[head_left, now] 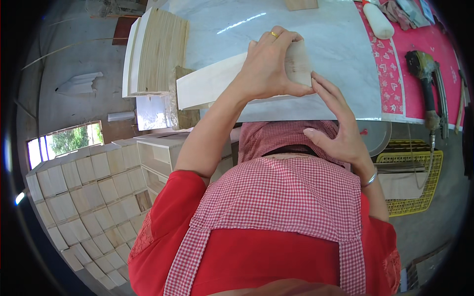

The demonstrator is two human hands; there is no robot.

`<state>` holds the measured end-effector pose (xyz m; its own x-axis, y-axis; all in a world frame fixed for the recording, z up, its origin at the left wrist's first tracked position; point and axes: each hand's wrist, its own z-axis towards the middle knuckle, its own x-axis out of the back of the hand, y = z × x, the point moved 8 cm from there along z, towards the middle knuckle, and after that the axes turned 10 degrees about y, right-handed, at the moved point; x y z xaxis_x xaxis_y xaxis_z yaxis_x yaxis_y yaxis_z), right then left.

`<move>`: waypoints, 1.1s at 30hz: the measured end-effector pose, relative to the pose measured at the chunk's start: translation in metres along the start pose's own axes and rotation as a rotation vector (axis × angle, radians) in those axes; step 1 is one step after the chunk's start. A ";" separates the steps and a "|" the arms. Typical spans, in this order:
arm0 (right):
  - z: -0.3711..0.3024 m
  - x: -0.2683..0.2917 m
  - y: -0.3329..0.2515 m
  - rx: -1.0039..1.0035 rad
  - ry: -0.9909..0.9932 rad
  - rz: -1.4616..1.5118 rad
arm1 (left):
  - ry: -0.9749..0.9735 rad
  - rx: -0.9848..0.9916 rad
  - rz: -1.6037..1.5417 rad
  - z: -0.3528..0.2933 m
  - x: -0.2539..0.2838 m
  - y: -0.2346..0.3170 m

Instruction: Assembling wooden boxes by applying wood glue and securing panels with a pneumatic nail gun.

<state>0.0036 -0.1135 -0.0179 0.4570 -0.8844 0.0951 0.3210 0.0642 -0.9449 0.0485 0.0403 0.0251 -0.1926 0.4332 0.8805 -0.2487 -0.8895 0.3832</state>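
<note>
A worker's left hand (266, 64), a gold-coloured ring on one finger, spans a pale wooden piece (212, 81) over a marble-patterned tabletop (335, 44), thumb at the near edge and fingers bent over the far one. The grip sits close to the right end of the piece, so most of its long, straight-sided, smooth face runs out leftward from under the wrist; darker grain marks the end showing between thumb and fingers. The right hand (343, 130) meets the piece's near right corner with its fingertips only, thumb held well apart and pinching nothing.

Beside the left end of the wooden piece stands a rough-edged brown block (180, 117); past that end, farther from the worker, rises a tight stack of thin boards (163, 54). To the right of the piece lie a pink cloth (395, 64) printed with pale motifs, a white plastic bottle (379, 22) and a black-and-yellow air tool (427, 84) with a hose. Nearer the worker than the piece, rows of light wooden boxes (84, 197) fill the left, and a yellow plastic crate (434, 182) of open lattice sits at right.
</note>
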 end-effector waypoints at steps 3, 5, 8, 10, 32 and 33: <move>-0.003 0.005 0.001 -0.018 0.031 0.030 | 0.004 -0.009 -0.006 0.001 -0.001 0.002; -0.002 0.010 -0.001 -0.022 0.042 0.014 | -0.004 -0.004 -0.005 0.001 -0.002 0.002; 0.001 0.019 -0.002 -0.027 0.058 -0.025 | 0.004 -0.010 -0.007 0.002 -0.004 0.001; 0.002 0.045 0.002 0.028 0.187 -0.222 | 0.027 -0.020 -0.007 0.001 -0.002 -0.001; 0.028 0.274 0.050 -0.453 0.170 -1.407 | 0.096 -0.062 0.075 -0.006 -0.007 -0.003; 0.034 0.259 0.032 -0.540 0.142 -1.354 | 0.086 -0.069 0.096 -0.006 -0.009 -0.002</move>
<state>0.1606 -0.3252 -0.0124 -0.0289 -0.1656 0.9858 0.0719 -0.9840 -0.1632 0.0449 0.0395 0.0148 -0.2985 0.3596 0.8841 -0.2896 -0.9167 0.2751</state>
